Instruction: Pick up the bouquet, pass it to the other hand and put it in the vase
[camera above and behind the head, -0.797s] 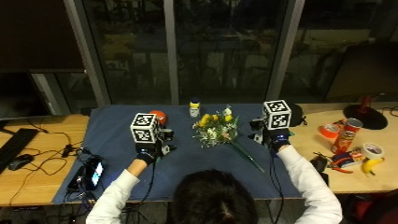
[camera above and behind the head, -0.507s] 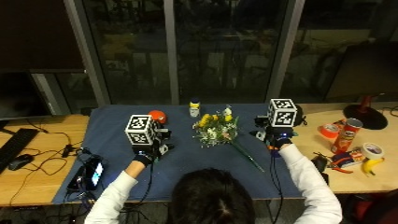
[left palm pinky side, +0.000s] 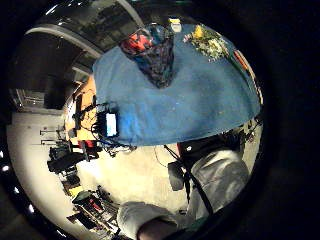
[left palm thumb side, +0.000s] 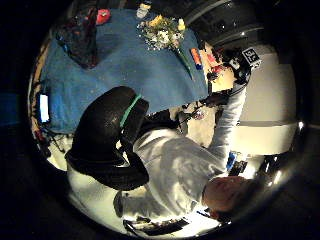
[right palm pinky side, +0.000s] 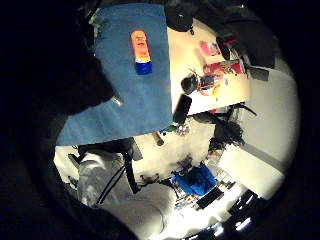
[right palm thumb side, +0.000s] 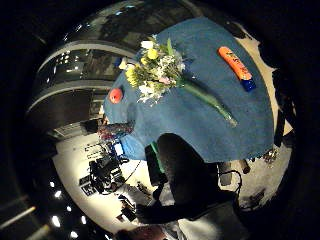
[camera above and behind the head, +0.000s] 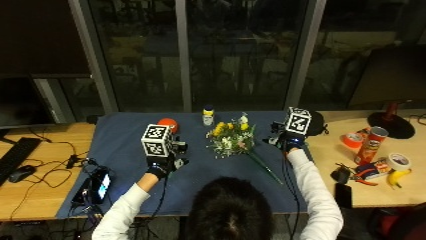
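I see the bouquet (camera above and behind the head: 231, 141) lying flat on the blue cloth (camera above and behind the head: 126, 145) over the bench (camera above and behind the head: 40, 150), yellow and white blooms toward the window, its green stem trailing back toward my right side. The dark patterned vase (left palm pinky side: 156, 55) stands on the cloth near my left hand (camera above and behind the head: 162, 164), which hovers above the cloth; my right hand (camera above and behind the head: 291, 142) hangs just beside the blooms. Neither holds anything, and I cannot tell how either hand's fingers are set.

Bouquet (camera above and behind the head: 231, 141) lying mid-cloth (camera above and behind the head: 126, 135), left hand (camera above and behind the head: 160, 168) left, right hand (camera above and behind the head: 291, 143) right
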